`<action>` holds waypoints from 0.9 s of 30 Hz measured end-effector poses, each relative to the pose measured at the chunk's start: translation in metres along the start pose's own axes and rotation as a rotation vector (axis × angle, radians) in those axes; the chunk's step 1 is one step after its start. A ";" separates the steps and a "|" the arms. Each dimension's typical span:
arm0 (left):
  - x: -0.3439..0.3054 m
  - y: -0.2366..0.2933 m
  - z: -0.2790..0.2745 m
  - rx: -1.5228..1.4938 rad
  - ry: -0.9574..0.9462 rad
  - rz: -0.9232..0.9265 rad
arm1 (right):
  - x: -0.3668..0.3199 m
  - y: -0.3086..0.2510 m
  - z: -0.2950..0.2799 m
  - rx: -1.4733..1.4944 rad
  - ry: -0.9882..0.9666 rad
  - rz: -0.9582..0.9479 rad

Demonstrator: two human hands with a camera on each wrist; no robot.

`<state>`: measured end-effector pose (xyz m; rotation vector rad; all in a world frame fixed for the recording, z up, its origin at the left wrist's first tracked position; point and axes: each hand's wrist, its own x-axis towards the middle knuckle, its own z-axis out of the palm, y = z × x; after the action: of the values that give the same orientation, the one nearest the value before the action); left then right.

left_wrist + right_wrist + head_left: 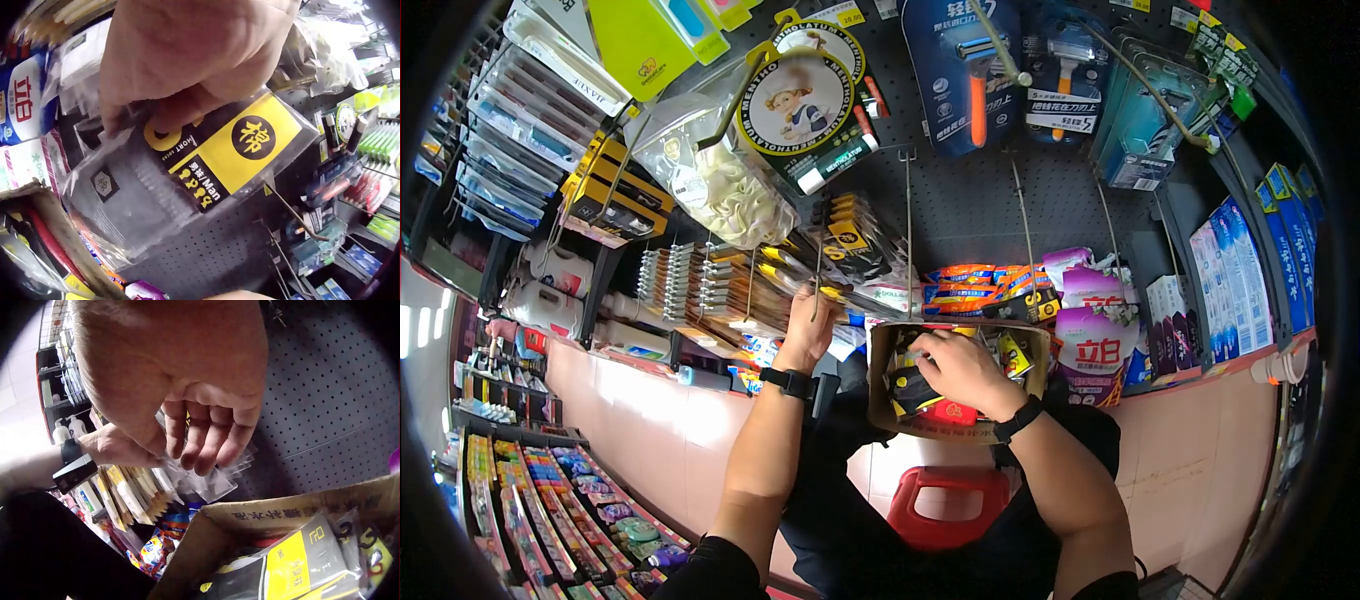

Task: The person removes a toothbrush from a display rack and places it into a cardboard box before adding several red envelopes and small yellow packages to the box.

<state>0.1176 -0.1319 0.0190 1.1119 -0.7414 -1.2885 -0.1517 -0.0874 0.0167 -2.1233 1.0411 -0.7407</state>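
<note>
My left hand (pixel 810 315) reaches up to a pegboard hook and grips a clear sock pack (pixel 206 169) with a yellow and black label. In the left wrist view the thumb and fingers (pixel 150 119) pinch the pack's top edge. My right hand (pixel 955 368) hovers over an open cardboard box (pixel 878 345) held against my body. The box (pixel 262 515) holds several similar sock packs (pixel 294 562). In the right wrist view the fingers (pixel 200 447) are loosely curled above the box with nothing between them. More sock packs (pixel 850 240) hang on the board.
Bare metal hooks (pixel 908 230) stick out of the black pegboard. Razors (pixel 970 70) hang above, toothpaste boxes (pixel 1240 270) stand at the right, purple bags (pixel 1095 335) beside the box. A red stool (pixel 945 505) sits on the floor below. Low shelves (pixel 530 500) run along the left.
</note>
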 end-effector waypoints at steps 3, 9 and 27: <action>0.004 -0.006 -0.018 -0.011 -0.068 -0.031 | 0.001 0.002 0.001 0.015 0.001 -0.001; -0.012 0.008 -0.021 -0.034 -0.115 -0.173 | 0.002 -0.001 0.001 0.042 -0.013 0.011; -0.031 0.036 -0.042 0.066 -0.281 -0.303 | -0.002 -0.015 0.012 0.104 -0.147 0.023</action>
<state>0.1640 -0.0955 0.0427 1.1389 -0.8500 -1.7123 -0.1371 -0.0749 0.0196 -2.0400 0.9268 -0.6043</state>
